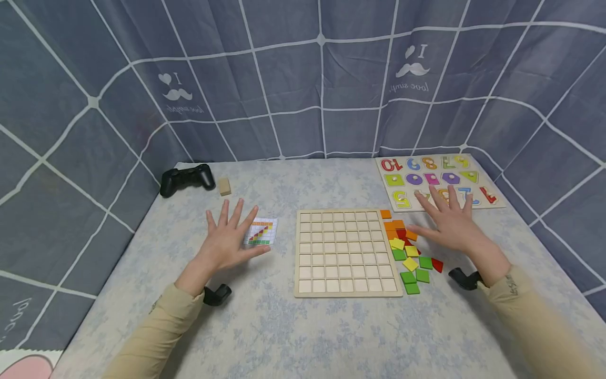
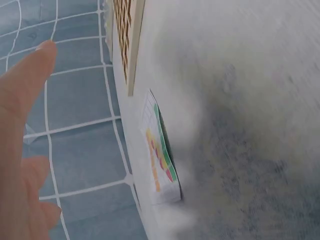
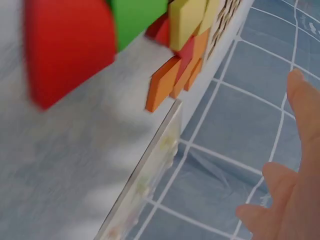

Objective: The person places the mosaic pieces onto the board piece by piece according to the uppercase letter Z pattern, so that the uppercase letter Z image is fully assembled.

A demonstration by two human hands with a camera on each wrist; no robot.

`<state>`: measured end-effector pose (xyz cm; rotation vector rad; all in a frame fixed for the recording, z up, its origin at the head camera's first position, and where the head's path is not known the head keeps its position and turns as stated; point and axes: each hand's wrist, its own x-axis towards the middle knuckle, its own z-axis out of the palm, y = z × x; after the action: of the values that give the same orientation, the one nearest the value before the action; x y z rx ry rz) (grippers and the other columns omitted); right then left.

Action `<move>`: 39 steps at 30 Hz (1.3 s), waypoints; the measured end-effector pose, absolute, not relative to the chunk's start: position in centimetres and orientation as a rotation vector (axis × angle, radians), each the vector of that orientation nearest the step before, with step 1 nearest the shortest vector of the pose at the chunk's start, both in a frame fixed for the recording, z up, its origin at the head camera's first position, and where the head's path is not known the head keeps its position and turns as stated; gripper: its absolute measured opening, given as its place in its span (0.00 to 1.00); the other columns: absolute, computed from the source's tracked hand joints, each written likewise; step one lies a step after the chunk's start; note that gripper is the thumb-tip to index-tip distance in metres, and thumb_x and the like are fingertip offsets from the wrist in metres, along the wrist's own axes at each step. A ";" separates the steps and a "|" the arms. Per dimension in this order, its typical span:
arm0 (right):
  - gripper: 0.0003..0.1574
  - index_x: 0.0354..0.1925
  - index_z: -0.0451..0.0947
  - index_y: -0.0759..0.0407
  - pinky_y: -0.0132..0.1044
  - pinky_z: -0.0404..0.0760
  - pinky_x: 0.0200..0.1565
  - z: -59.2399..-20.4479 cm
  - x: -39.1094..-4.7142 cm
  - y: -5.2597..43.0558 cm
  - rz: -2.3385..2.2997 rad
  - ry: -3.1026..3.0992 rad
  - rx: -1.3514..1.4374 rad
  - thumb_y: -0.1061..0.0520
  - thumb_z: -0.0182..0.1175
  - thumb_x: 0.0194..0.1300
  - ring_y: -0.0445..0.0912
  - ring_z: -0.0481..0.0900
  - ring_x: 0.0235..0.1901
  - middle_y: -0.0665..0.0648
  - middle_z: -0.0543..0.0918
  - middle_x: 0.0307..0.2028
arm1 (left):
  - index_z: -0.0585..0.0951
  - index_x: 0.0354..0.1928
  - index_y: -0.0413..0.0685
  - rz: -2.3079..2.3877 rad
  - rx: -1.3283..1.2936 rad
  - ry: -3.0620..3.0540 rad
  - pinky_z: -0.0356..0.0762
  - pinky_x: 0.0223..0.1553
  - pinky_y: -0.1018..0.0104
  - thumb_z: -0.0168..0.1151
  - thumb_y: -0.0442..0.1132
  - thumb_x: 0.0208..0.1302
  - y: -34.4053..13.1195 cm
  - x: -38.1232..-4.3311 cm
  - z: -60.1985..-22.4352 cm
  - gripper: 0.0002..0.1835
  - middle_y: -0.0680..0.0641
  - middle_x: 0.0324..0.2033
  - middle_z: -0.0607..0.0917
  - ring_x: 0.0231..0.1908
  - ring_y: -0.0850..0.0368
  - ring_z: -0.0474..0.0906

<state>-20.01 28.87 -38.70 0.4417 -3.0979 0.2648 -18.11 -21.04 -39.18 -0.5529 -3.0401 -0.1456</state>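
My left hand is held over the table with its fingers spread and nothing in it. Beside its thumb and index finger lies a pattern card printed with coloured squares, which the left wrist view also shows. On the other side, my right hand hovers with spread fingers, holding nothing, its fingertips overlapping the number puzzle board. Left of it are loose orange, red, yellow and green tiles, some overlapping. Between the hands lies a wooden grid board with bare square compartments.
A black game controller sits at the table's back left corner, with a small wooden block next to it. A blue checked curtain rises along the back and sides of the table.
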 end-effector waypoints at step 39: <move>0.31 0.62 0.69 0.63 0.38 0.81 0.40 -43.1 -24.3 24.7 1.343 -2.861 0.307 0.51 0.60 0.65 0.57 0.75 0.45 0.65 0.74 0.57 | 0.60 0.70 0.41 -0.896 -1.246 -2.841 0.43 0.71 0.60 0.57 0.62 0.61 -14.3 -12.6 -45.5 0.43 0.44 0.71 0.54 0.71 0.50 0.43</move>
<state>-24.29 24.70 -43.07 0.3066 -2.8606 1.3426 -12.61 -14.28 -45.50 -1.2461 -2.8408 -0.8961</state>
